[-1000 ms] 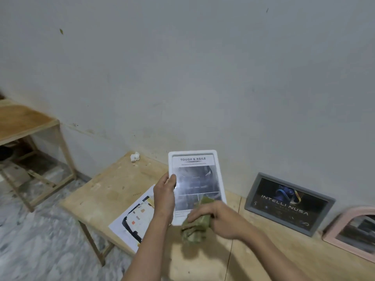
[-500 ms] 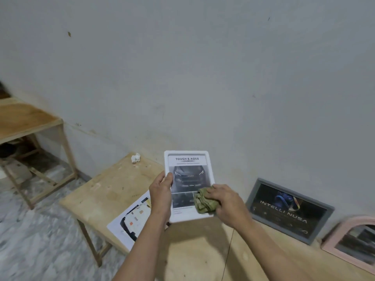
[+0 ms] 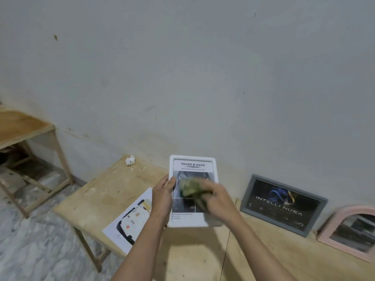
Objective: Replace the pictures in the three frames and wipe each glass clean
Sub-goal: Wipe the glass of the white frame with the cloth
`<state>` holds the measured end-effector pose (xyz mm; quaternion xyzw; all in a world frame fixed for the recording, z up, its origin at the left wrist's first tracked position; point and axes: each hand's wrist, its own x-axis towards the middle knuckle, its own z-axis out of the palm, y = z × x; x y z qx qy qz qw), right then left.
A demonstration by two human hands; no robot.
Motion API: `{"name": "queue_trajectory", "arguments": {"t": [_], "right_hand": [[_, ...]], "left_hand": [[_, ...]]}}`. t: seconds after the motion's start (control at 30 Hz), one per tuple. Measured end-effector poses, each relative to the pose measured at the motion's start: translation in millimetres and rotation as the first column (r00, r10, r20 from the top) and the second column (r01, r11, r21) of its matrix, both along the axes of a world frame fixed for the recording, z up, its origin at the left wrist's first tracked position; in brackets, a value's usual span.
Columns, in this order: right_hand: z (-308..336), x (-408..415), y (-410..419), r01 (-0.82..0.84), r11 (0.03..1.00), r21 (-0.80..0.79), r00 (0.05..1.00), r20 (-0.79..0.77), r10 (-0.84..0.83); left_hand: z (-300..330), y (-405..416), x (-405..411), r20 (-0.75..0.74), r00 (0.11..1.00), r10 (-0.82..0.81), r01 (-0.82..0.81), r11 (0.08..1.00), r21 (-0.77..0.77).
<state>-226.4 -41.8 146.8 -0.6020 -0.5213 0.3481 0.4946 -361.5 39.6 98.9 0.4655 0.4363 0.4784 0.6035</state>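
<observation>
Pale grey wall (image 3: 203, 78) filled most of the view, with a light wooden bench (image 3: 113, 191) set against its foot and a marbled floor (image 3: 30, 250) below. Held upright above the bench was a white picture frame (image 3: 193, 165) whose print was headed "TOUGH & AGILE". The left hand (image 3: 162, 197) was clamped on the frame's left edge, thumb over the front. The right hand (image 3: 217, 199), blurred, was closed around a crumpled green cloth (image 3: 189, 188) pressed against the glass near the middle of the frame. Flat on the bench just left of the left forearm lay a loose printed sheet (image 3: 129, 222). A small white object (image 3: 130, 160), too small to identify, sat at the bench's far corner. To the right, a grey frame (image 3: 284, 204) reading "INTELLI NUSA" leaned against the wall, and beside it a pink arched frame (image 3: 351, 228) leaned likewise. Another wooden bench (image 3: 20, 126) stood at far left.
</observation>
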Motion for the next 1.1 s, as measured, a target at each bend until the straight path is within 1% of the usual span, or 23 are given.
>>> {"name": "queue_trajectory", "arguments": {"t": [0.07, 0.1, 0.13, 0.17, 0.2, 0.23, 0.27, 0.37, 0.4, 0.47, 0.53, 0.57, 0.6, 0.63, 0.7, 0.73, 0.77, 0.83, 0.87, 0.9, 0.97, 1.03, 1.1], "right_hand": [[26.2, 24.5, 22.3, 0.202, 0.964, 0.172, 0.955, 0.182, -0.233], [33.5, 36.2, 34.0, 0.227, 0.942, 0.247, 0.906, 0.301, -0.297], [38.1, 43.8, 43.7, 0.195, 0.940, 0.280, 0.845, 0.439, -0.306], [37.0, 48.7, 50.1, 0.138, 0.956, 0.259, 0.768, 0.582, -0.268], [31.2, 48.9, 53.4, 0.074, 0.974, 0.215, 0.699, 0.686, -0.204], [19.6, 46.5, 52.7, 0.027, 0.983, 0.183, 0.665, 0.731, -0.154], [4.5, 39.5, 46.9, -0.009, 0.987, 0.158, 0.669, 0.735, -0.111], [-58.4, 20.2, 17.9, -0.136, 0.988, 0.073, 0.780, 0.623, 0.061], [-74.8, 13.2, 5.1, -0.185, 0.983, 0.016, 0.817, 0.559, 0.145], [-85.1, 1.7, -17.5, -0.235, 0.963, -0.130, 0.902, 0.340, 0.266], [-63.4, 0.6, -22.6, -0.226, 0.948, -0.225, 0.950, 0.164, 0.265], [-48.8, 2.5, -17.8, -0.181, 0.955, -0.234, 0.973, 0.101, 0.208], [-31.5, 3.8, -11.1, -0.102, 0.974, -0.202, 0.988, 0.090, 0.123], [-13.0, 6.2, -1.4, 0.007, 0.993, -0.116, 0.993, 0.115, 0.006], [17.5, 8.4, 24.3, 0.168, 0.979, 0.115, 0.948, 0.254, -0.192], [27.5, 5.3, 35.4, 0.176, 0.964, 0.200, 0.901, 0.361, -0.239], [33.4, 1.0, 44.5, 0.140, 0.959, 0.248, 0.840, 0.483, -0.247], [30.2, -10.1, 53.7, 0.008, 0.963, 0.271, 0.681, 0.704, -0.204], [21.0, -16.5, 54.8, -0.058, 0.958, 0.280, 0.634, 0.752, -0.182], [9.4, -24.7, 51.2, -0.110, 0.955, 0.275, 0.633, 0.761, -0.146], [-12.9, -39.0, 40.7, -0.154, 0.963, 0.221, 0.681, 0.730, -0.059], [-27.4, -46.8, 26.9, -0.166, 0.972, 0.165, 0.709, 0.705, 0.002], [-37.0, -51.6, 16.1, -0.222, 0.969, 0.107, 0.695, 0.714, 0.080]], "left_hand": [[-3.1, 0.4, -0.3, -0.004, 0.999, -0.039, 0.039, 0.999, 0.030], [-3.2, 0.4, 2.5, 0.012, 0.997, -0.074, 0.073, 0.997, 0.029], [-1.7, -1.0, 4.1, 0.030, 0.994, -0.104, 0.103, 0.994, 0.027], [0.8, -1.5, 5.7, 0.055, 0.991, -0.118, 0.117, 0.993, 0.020], [4.5, -2.3, 5.8, 0.077, 0.992, -0.101, 0.101, 0.995, 0.007], [7.6, -0.6, 4.2, 0.103, 0.993, -0.064, 0.065, 0.998, -0.007], [8.5, 1.8, -0.2, 0.130, 0.991, -0.013, 0.017, 0.999, -0.027], [1.4, 11.6, -20.3, 0.175, 0.979, 0.100, -0.085, 0.993, -0.087], [-3.5, 13.5, -27.1, 0.180, 0.977, 0.117, -0.099, 0.989, -0.108], [-7.0, 12.6, -39.4, 0.183, 0.973, 0.143, -0.119, 0.984, -0.136], [-12.6, 9.5, -44.1, 0.142, 0.983, 0.117, -0.102, 0.989, -0.109], [-14.1, 5.6, -43.0, 0.116, 0.989, 0.091, -0.080, 0.992, -0.099], [-18.0, 3.3, -40.4, 0.088, 0.995, 0.055, -0.048, 0.996, -0.080], [-18.5, -1.2, -36.4, 0.067, 0.998, 0.017, -0.012, 0.998, -0.069], [-25.0, -4.3, -25.8, 0.073, 0.995, -0.061, 0.065, 0.996, -0.058], [-23.4, -6.8, -18.9, 0.075, 0.993, -0.094, 0.097, 0.994, -0.045], [-20.7, -9.5, -12.8, 0.078, 0.989, -0.123, 0.127, 0.991, -0.046], [-16.6, -9.1, -5.0, 0.162, 0.977, -0.139, 0.153, 0.985, -0.082], [-11.8, -8.9, -5.2, 0.218, 0.969, -0.120, 0.145, 0.984, -0.104], [-5.8, -10.0, -7.5, 0.272, 0.957, -0.096, 0.133, 0.984, -0.121], [4.6, -9.8, -16.3, 0.373, 0.927, -0.036, 0.110, 0.977, -0.181], [9.2, -9.9, -22.6, 0.469, 0.883, -0.027, 0.169, 0.950, -0.262], [7.6, -9.4, -28.0, 0.496, 0.866, -0.072, 0.236, 0.931, -0.278]]}}
